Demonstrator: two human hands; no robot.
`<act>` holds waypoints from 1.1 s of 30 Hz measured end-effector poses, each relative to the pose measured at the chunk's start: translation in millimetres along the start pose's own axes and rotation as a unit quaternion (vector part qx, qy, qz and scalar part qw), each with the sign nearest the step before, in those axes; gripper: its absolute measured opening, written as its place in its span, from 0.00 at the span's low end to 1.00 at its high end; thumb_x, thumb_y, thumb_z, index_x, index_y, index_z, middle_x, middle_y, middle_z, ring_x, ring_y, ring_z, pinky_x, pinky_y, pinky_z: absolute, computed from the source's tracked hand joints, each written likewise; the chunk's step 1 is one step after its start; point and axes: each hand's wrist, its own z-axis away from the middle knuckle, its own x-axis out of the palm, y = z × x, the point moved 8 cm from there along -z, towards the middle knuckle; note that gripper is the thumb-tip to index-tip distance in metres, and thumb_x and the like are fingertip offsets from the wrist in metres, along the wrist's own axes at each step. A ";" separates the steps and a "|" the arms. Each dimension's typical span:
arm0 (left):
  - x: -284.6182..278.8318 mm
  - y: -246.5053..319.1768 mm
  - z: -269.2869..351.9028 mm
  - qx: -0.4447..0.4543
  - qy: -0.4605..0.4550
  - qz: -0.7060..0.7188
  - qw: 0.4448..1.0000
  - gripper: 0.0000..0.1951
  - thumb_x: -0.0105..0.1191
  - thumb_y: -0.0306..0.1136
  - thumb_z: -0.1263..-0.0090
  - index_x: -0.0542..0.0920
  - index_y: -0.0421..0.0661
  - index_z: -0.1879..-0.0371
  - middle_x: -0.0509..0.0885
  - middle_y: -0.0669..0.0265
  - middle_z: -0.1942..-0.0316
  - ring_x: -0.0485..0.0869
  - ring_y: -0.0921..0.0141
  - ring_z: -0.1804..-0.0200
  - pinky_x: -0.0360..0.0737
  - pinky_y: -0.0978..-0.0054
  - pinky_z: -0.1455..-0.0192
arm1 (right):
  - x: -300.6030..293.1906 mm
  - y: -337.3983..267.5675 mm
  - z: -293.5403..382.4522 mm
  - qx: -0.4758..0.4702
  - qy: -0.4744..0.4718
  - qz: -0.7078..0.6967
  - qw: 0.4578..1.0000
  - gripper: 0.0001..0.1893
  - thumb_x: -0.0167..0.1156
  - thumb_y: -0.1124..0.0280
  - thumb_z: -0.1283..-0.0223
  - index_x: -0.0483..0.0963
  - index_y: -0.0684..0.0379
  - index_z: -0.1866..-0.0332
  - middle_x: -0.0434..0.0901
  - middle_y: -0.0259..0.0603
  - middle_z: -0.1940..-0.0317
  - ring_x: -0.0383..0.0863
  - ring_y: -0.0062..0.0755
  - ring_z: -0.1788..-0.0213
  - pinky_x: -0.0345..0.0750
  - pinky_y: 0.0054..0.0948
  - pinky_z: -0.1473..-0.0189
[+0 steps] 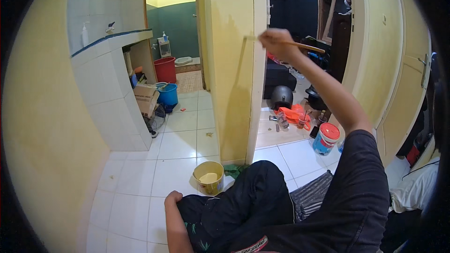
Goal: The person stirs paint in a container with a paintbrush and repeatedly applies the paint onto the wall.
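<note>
My right hand (277,42), raised at the end of an outstretched arm, grips a paintbrush (311,47) with a long wooden handle. The bristle end points left at the yellow wall section (232,77) between two doorways; it is blurred, and I cannot tell whether it touches. A shadow of the arm and brush falls on that wall. On my bent knee rests my left hand (173,196), holding nothing I can make out. In front of my legs stands a small bucket of yellow paint (209,179), its rim smeared yellow.
A green cloth or sheet (235,170) lies at the wall's foot. Through the right doorway are a lidded paint pail (326,138), a black helmet (281,97) and an orange plastic bag (293,114). A tiled counter (102,95) stands left, with a blue bucket (168,93) beyond it.
</note>
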 end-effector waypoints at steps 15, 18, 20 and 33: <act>-2.7 4.5 11.1 -0.013 -0.035 0.024 0.999 0.26 0.54 0.47 0.40 0.85 0.35 0.53 0.84 0.45 0.48 0.84 0.54 0.45 0.79 0.58 0.45 | -30.6 -4.1 -44.5 -0.049 -0.017 0.061 0.997 0.06 0.66 0.73 0.39 0.81 0.64 0.60 0.84 0.40 0.72 0.82 0.20 0.70 0.79 0.22 0.70; -0.2 -1.3 -2.4 -0.018 -0.054 0.027 0.998 0.26 0.54 0.49 0.39 0.85 0.37 0.54 0.85 0.46 0.49 0.85 0.54 0.46 0.80 0.57 0.46 | -40.0 -26.4 -44.5 -0.126 0.049 0.129 0.982 0.05 0.65 0.73 0.39 0.80 0.63 0.61 0.82 0.42 0.73 0.81 0.28 0.73 0.78 0.25 0.70; 0.2 5.6 -5.1 -0.023 -0.062 0.031 0.997 0.26 0.54 0.51 0.38 0.86 0.37 0.54 0.85 0.46 0.50 0.85 0.54 0.47 0.80 0.57 0.46 | -7.5 -16.3 -9.7 -0.109 -0.089 0.194 0.971 0.04 0.64 0.74 0.40 0.78 0.63 0.66 0.78 0.45 0.75 0.80 0.38 0.75 0.77 0.30 0.71; 15.0 2.7 -6.2 -0.046 -0.080 0.034 0.995 0.27 0.54 0.53 0.34 0.84 0.39 0.50 0.82 0.45 0.44 0.80 0.50 0.39 0.75 0.57 0.36 | -45.6 10.2 -35.6 -0.108 -0.011 0.212 0.971 0.05 0.65 0.71 0.36 0.80 0.61 0.61 0.83 0.41 0.71 0.82 0.23 0.70 0.79 0.25 0.68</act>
